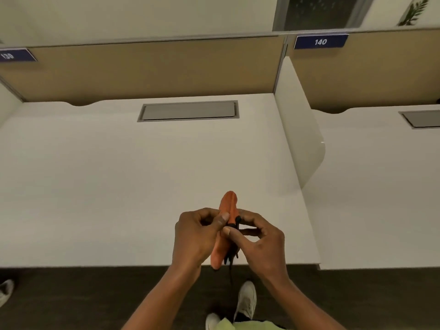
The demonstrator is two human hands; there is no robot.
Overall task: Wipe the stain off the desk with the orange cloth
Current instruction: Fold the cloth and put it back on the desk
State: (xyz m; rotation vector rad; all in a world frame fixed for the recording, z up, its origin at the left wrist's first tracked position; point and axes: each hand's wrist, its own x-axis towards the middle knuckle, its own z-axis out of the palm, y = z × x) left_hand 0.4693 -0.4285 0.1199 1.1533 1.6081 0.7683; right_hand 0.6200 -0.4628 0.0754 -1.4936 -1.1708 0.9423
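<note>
The orange cloth (pixel 228 206) is bunched into a narrow upright roll above the front edge of the white desk (pixel 119 186). My left hand (pixel 195 236) grips it from the left, thumb pressed on its side. My right hand (pixel 259 236) pinches it from the right, where a dark edge or cord (pixel 232 256) hangs down from the cloth. Both hands hold it above the desk, near the front edge. I see no stain on the desk surface from here.
A grey cable hatch (pixel 188 111) is set in the desk's back. A tan partition (pixel 154 67) stands behind, a white divider (pixel 297 129) on the right, with another desk (pixel 381 198) beyond. Dark floor and white shoes (pixel 247 298) lie below.
</note>
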